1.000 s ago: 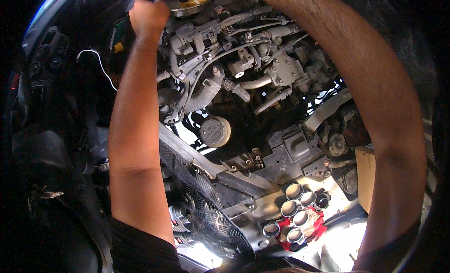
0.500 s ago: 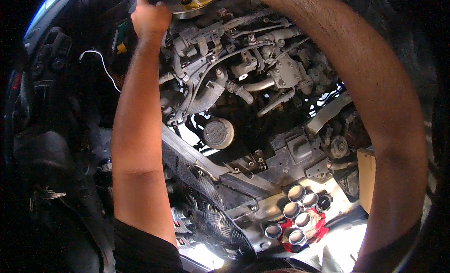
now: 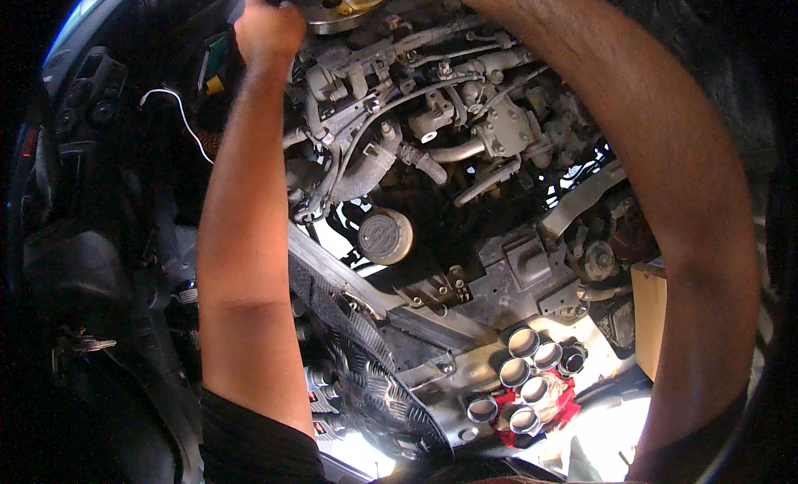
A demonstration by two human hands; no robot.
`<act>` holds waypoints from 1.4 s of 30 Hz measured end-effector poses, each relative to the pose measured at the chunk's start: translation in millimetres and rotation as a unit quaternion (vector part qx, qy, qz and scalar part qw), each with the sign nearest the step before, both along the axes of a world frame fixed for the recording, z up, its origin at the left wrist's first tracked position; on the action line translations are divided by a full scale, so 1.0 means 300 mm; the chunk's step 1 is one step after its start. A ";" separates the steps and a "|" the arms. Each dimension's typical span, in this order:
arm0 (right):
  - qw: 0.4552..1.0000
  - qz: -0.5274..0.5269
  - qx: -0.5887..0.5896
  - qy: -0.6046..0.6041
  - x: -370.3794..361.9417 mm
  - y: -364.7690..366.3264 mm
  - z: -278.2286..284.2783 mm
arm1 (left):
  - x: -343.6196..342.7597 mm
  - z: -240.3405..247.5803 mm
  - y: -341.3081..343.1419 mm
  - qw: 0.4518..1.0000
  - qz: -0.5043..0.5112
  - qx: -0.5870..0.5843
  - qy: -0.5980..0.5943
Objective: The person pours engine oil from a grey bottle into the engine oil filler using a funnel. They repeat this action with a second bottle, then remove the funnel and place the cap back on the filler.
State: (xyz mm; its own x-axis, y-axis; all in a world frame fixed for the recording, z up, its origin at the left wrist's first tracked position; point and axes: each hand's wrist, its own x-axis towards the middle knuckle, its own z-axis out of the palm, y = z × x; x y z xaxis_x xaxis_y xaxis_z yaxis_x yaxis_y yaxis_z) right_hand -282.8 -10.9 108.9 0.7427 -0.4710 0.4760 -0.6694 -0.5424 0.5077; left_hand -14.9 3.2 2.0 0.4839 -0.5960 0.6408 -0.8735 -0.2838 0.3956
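My left hand (image 3: 268,28) is at the top edge, its fingers curled, beside a round shiny metal part (image 3: 335,22) with yellowish liquid or reflection inside. Something dark lies against the fingers, but what they hold I cannot make out. Along the right side my right forearm (image 3: 665,151) arches up and leaves the picture at the top, so the right hand is out of sight. Between my arms spreads a dusty engine (image 3: 507,126) with metal pipes, brackets and hoses. Lower down sits a round, ridged cap (image 3: 384,237).
Several ring-shaped metal sleeves (image 3: 524,343) stand on a pale panel at the lower right, some over a red cloth (image 3: 567,401). A cardboard box (image 3: 648,318) is next to my right arm. At the left are a white cable (image 3: 184,118) and dark dashboard trim (image 3: 87,110). Black tread-plate matting (image 3: 391,392) curves below.
The view has shifted slightly. My left hand stays at the top edge, with its fingers moved a little; the metal part beside it looks slightly turned or tilted.
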 end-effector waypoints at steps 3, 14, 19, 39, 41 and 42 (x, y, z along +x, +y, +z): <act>1.000 -0.016 0.009 0.015 0.001 -0.002 0.001 | -0.001 0.002 -0.003 1.000 0.000 0.000 0.001; 0.999 0.000 -0.032 0.011 0.025 -0.025 -0.020 | 0.023 -0.007 0.007 0.999 -0.030 -0.011 -0.020; 0.997 0.053 -0.058 -0.007 0.033 -0.042 -0.049 | 0.012 -0.003 0.015 1.000 -0.016 0.002 0.004; 0.985 0.099 -0.137 -0.015 0.050 -0.008 -0.029 | -0.031 0.014 0.038 1.000 -0.004 0.014 0.009; 0.985 0.115 -0.128 -0.031 0.064 -0.022 -0.026 | -0.051 0.020 0.052 0.999 -0.010 0.014 0.031; 0.984 0.117 -0.129 -0.029 0.070 -0.027 -0.026 | -0.060 0.023 0.059 0.999 -0.010 0.012 0.035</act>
State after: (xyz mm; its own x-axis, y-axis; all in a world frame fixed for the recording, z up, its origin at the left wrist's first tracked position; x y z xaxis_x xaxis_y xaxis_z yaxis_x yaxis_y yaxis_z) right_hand -261.9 -19.0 101.0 0.7848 -0.1479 0.6019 -0.5731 -0.5431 0.6137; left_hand -32.8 21.0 8.9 0.5148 -0.6215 0.5905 -0.8494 -0.2766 0.4494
